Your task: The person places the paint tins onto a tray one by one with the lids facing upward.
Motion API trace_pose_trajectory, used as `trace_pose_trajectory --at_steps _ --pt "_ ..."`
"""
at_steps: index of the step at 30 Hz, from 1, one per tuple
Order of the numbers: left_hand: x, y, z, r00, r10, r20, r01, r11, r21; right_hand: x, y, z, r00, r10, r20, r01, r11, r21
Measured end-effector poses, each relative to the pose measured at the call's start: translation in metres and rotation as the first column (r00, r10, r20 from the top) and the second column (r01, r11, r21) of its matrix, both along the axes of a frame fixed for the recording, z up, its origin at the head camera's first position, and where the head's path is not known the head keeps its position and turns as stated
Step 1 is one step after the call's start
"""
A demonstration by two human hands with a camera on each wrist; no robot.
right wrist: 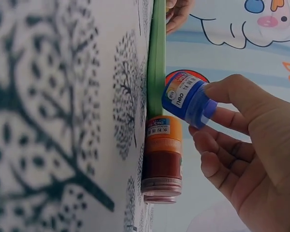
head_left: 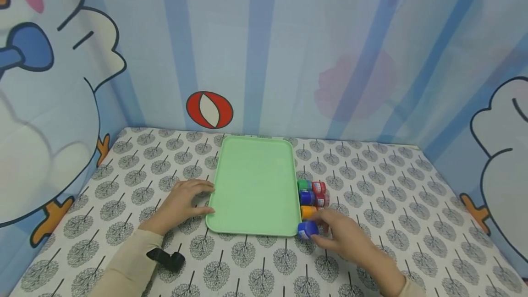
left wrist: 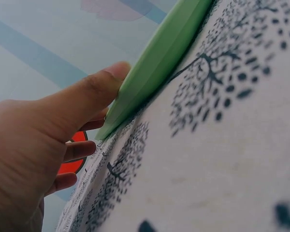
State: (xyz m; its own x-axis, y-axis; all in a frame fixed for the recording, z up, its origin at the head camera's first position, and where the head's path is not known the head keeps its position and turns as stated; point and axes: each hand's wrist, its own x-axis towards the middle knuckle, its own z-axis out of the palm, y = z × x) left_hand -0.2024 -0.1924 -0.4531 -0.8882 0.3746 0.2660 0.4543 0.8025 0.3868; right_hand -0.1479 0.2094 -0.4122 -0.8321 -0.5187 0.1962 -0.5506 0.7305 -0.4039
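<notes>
Blue jar (head_left: 307, 230) is pinched in right hand (head_left: 341, 235); left hand (head_left: 180, 204), fingers apart, touches tray (head_left: 255, 187).

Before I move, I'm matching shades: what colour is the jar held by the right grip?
Blue; the jar shows best in the right wrist view.

Pale blue backdrop (head_left: 297, 35) rose behind and along both sides of tabletop (head_left: 371, 168), darker blue stripes (head_left: 259, 49) running down it. White cartoon bird (head_left: 49, 109) with blue bow tie (head_left: 33, 45) and orange feet (head_left: 53, 219) filled left side; part of similar white figure (head_left: 505, 173) showed at right. Red-and-white ball print (head_left: 209, 110) sat low, faded pink patch (head_left: 356, 86) right of it. White cloth (left wrist: 222, 164) with dark tree pattern covered tabletop. Light fell evenly.
</notes>
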Motion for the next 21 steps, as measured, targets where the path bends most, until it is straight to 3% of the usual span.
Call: trace_pose_trajectory --at_steps 21 --pt "-0.001 0.000 -0.002 1.000 -0.002 -0.022 0.003 1.000 0.021 -0.011 -0.029 0.004 0.991 0.073 -0.110 -0.066 0.996 0.062"
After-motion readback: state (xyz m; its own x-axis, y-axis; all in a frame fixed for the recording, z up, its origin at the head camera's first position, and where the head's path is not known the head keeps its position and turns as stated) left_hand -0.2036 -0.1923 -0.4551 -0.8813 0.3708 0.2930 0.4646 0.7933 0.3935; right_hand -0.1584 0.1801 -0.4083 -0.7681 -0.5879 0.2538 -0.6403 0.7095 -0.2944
